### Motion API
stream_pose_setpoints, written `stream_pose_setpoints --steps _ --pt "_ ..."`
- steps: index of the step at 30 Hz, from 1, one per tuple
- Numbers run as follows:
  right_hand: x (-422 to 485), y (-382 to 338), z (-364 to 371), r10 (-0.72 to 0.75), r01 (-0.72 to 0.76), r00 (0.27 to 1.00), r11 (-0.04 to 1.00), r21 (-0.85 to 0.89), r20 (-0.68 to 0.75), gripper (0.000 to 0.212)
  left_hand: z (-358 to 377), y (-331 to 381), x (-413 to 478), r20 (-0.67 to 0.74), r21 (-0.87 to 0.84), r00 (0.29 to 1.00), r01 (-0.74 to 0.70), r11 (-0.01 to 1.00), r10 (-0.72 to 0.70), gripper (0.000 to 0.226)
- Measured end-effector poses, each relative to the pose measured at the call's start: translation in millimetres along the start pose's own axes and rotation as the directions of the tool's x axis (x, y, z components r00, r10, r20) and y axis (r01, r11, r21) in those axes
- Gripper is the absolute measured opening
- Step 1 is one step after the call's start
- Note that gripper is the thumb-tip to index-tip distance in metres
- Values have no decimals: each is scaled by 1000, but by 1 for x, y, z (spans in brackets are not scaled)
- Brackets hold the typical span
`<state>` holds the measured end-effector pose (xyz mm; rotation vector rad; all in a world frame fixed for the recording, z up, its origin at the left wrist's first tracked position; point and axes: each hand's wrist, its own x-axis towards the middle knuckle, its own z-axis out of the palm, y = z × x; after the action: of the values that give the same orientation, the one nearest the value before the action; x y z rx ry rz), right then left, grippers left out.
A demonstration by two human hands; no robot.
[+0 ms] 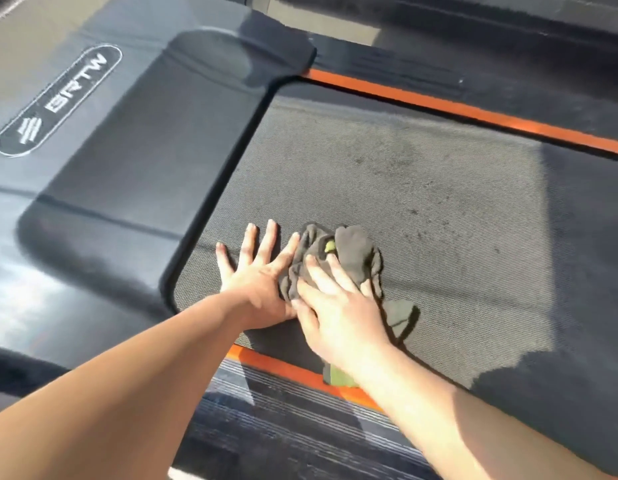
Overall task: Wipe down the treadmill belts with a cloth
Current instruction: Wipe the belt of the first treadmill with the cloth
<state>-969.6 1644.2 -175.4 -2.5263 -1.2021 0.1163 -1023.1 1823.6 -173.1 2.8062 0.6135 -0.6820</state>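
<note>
A crumpled grey cloth (352, 252) with a small green patch lies on the textured grey treadmill belt (422, 188), near the belt's front end. My right hand (338, 306) lies on top of the cloth with its fingers spread, pressing it onto the belt. My left hand (259, 271) rests flat on the belt just left of the cloth, fingers splayed, its thumb side touching the cloth's edge. Part of the cloth trails under my right wrist over the near orange strip.
The dark motor cover (127, 150) with an oval logo badge (58, 102) borders the belt on the left. Orange strips (474, 114) run along both belt sides. A ribbed side rail (283, 410) lies near me. Shadow covers the belt's right part.
</note>
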Motion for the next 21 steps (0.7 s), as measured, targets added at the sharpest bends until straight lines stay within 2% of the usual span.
stream_pose_setpoints --steps 1,3,4,6,8,10,14,16,17,18,19,20,21 --pt "0 -2 -5 -100 102 993 994 -29 70 47 0 1 0 3 -5 1000 3 1000 -3 116" --pt "0 15 -28 -211 228 952 972 -54 222 61 -2 2 -1 15 -5 1000 3 1000 -3 123" --pt "-2 28 -39 -246 275 939 957 -94 242 70 -1 2 -1 14 -5 1000 4 1000 -4 126" --pt "-10 46 -56 -240 275 952 943 -186 189 83 -2 2 0 29 -11 1000 13 1000 -13 129" --pt "-18 47 -58 -222 282 946 922 -266 234 86 -4 2 -1 47 -13 999 14 1000 -13 130" --pt "-20 51 -48 -251 336 925 892 -302 286 79 -3 2 -1 48 -27 999 16 1000 -14 130" --pt "10 71 -52 -360 407 906 883 -235 222 55 -2 0 0 40 -53 999 10 999 -8 130" --pt "27 86 -55 -344 407 909 855 -321 235 45 -2 0 0 45 -60 999 10 998 -7 130" --pt "36 99 -57 -284 345 936 853 -393 206 42 -1 0 0 48 -56 999 9 998 -6 130" --pt "44 113 -59 -165 217 975 857 -467 149 41 -1 0 0 45 -53 999 10 999 -7 130" --pt "52 128 -62 10 26 998 856 -517 66 41 0 0 1 42 -53 999 11 999 -9 129" --pt "57 139 -64 208 -189 978 831 -522 -22 43 0 0 1 44 -56 999 10 998 -8 129" --pt "61 144 -66 398 -392 913 794 -464 -92 45 -1 1 0 48 -58 999 8 998 -5 128"
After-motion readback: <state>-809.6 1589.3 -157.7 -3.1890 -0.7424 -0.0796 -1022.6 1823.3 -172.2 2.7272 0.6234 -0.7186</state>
